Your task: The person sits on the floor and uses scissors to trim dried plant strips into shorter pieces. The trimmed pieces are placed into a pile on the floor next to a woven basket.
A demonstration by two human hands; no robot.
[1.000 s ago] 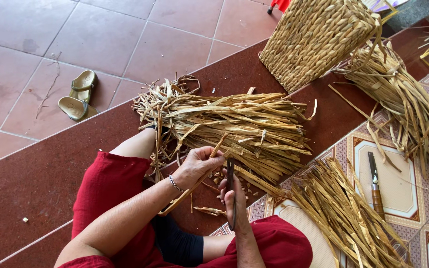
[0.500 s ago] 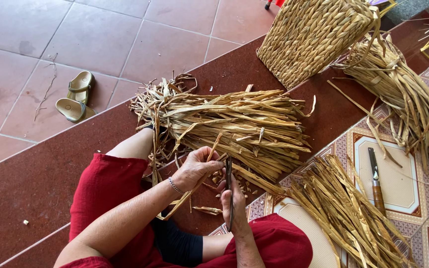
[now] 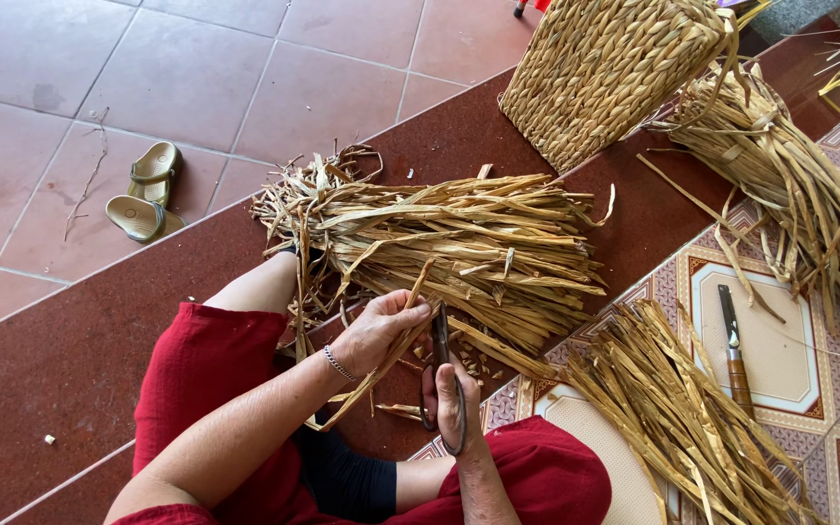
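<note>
My left hand (image 3: 373, 331) pinches a dried reed strip (image 3: 381, 362), slanting up-right toward my right hand (image 3: 451, 413), which grips scissors (image 3: 442, 379), blades just right of the strip's upper end.

Dry, matt straw strips (image 3: 459, 243), dark metal scissors (image 3: 442, 379), glossy floor tiles (image 3: 196, 78)

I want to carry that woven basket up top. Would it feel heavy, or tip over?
The woven basket is plaited from dry straw-coloured strips, so it is probably light for its size. Its walls look tightly woven, so likely fairly stiff. It leans at a tilt beside a dried-leaf bundle, so a push might topple it.
</note>
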